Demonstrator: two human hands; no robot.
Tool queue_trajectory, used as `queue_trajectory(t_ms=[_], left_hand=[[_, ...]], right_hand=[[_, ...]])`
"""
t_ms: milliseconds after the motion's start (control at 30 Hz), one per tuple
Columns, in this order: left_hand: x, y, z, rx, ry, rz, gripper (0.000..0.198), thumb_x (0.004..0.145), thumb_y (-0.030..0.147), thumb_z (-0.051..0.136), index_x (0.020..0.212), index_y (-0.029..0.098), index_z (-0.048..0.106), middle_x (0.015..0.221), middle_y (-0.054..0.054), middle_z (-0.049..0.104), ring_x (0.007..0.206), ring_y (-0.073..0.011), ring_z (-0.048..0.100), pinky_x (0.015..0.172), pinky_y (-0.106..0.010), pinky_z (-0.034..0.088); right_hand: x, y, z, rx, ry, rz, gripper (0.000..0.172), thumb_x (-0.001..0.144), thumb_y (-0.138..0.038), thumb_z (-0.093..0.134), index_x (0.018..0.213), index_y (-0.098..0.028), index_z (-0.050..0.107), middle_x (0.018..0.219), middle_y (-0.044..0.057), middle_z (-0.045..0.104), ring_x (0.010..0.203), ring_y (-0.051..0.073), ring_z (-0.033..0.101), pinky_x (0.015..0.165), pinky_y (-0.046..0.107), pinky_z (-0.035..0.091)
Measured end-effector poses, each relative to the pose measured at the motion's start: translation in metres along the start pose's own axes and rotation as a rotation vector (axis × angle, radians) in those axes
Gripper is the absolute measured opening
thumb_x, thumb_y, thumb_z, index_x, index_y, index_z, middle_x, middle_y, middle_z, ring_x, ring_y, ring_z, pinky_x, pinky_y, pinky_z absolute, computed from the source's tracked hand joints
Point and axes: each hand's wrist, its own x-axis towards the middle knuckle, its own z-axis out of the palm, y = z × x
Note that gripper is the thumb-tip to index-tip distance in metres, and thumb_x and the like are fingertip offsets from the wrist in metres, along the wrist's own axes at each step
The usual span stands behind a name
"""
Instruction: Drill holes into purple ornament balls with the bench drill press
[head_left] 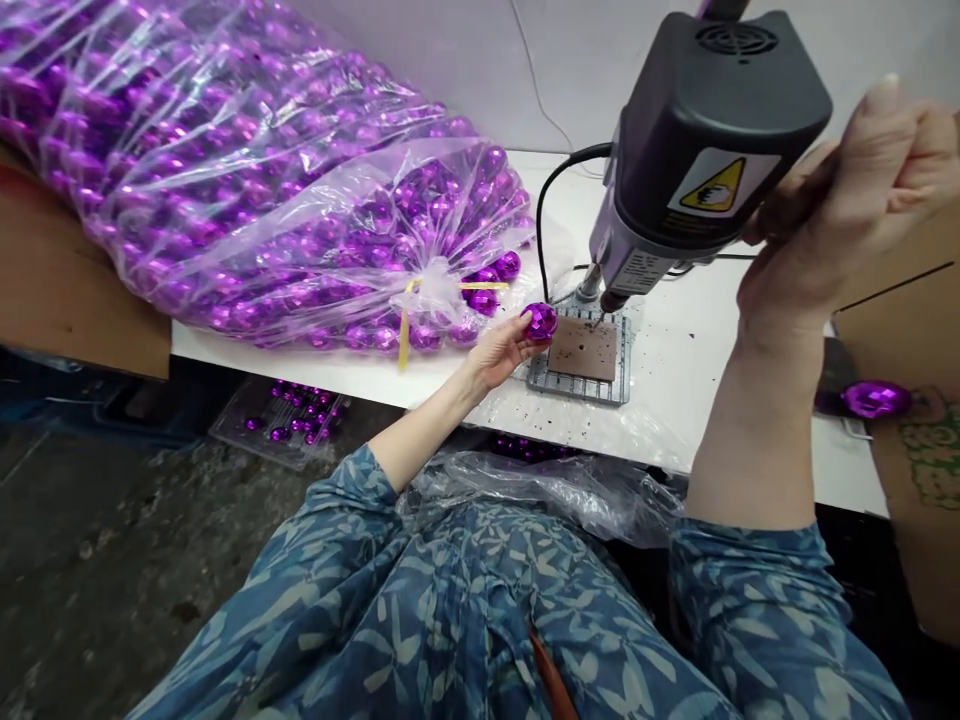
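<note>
My left hand point(499, 352) cradles a shiny faceted purple bauble point(539, 322) in its fingertips, just left of a brown pad point(583, 349) on a metal grid jig point(577, 385). Above the jig stands a black electric bench drill point(697, 135), its bit point(600, 310) pointing down at the pad. My right hand point(832, 210) is raised in a fist around a dark handle point(787, 190) at the drill's right side. The grip hides most of that handle.
A large clear plastic bag point(247, 190) full of purple baubles lies on the white table at the left, tied with yellow tape. Dark specks dot the table. Cardboard point(900, 310) with one purple bauble point(875, 399) stands at the right. A clear tray point(281, 422) of baubles sits below the table edge.
</note>
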Motion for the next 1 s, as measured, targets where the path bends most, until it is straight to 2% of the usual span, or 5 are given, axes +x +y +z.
queue_trajectory(t_ms=[100, 200, 433, 800, 1000], left_hand=[[0.013, -0.014, 0.001, 0.255, 0.026, 0.124, 0.033, 0.104, 0.044, 0.075, 0.124, 0.019, 0.071, 0.125, -0.012, 0.083, 0.118, -0.0225, 0.079, 0.109, -0.041, 0.063], [0.025, -0.023, 0.006, 0.484, 0.018, 0.3, 0.041, 0.098, 0.036, 0.081, 0.133, 0.02, 0.068, 0.138, -0.012, 0.079, 0.129, -0.0237, 0.075, 0.117, -0.039, 0.056], [0.044, -0.032, 0.021, 0.821, -0.02, 0.387, 0.047, 0.101, 0.033, 0.077, 0.144, 0.022, 0.063, 0.141, -0.014, 0.072, 0.138, -0.0286, 0.064, 0.124, -0.044, 0.048], [0.063, -0.054, 0.012, 0.952, -0.201, 0.58, 0.063, 0.093, 0.039, 0.083, 0.15, 0.023, 0.061, 0.15, -0.016, 0.068, 0.154, -0.0392, 0.052, 0.13, -0.058, 0.045], [0.055, -0.063, 0.02, 0.827, -0.289, 0.65, 0.061, 0.098, 0.043, 0.078, 0.151, 0.023, 0.057, 0.15, -0.016, 0.068, 0.142, -0.034, 0.064, 0.126, -0.054, 0.051]], right_hand=[[0.001, 0.004, -0.003, -0.035, 0.0, -0.002, 0.076, 0.084, -0.089, 0.063, 0.072, -0.028, 0.019, 0.047, -0.008, 0.026, 0.041, 0.009, 0.03, 0.041, 0.03, 0.026], [0.001, 0.003, -0.003, -0.089, -0.007, 0.006, 0.076, 0.077, -0.095, 0.054, 0.072, -0.028, 0.018, 0.047, -0.008, 0.026, 0.04, 0.008, 0.031, 0.04, 0.03, 0.027], [-0.002, -0.013, 0.007, -0.18, -0.002, 0.043, 0.076, 0.068, -0.1, 0.037, 0.074, -0.027, 0.014, 0.052, -0.007, 0.016, 0.043, 0.007, 0.03, 0.042, 0.029, 0.03], [-0.004, -0.022, 0.008, 0.111, -0.017, 0.071, 0.079, 0.062, -0.085, 0.063, 0.071, -0.023, 0.014, 0.054, -0.007, 0.011, 0.041, 0.002, 0.035, 0.039, 0.021, 0.023], [-0.005, -0.021, 0.008, 0.111, -0.037, 0.043, 0.072, 0.071, -0.079, 0.061, 0.072, -0.023, 0.015, 0.053, -0.009, 0.012, 0.041, -0.001, 0.036, 0.041, 0.017, 0.023]])
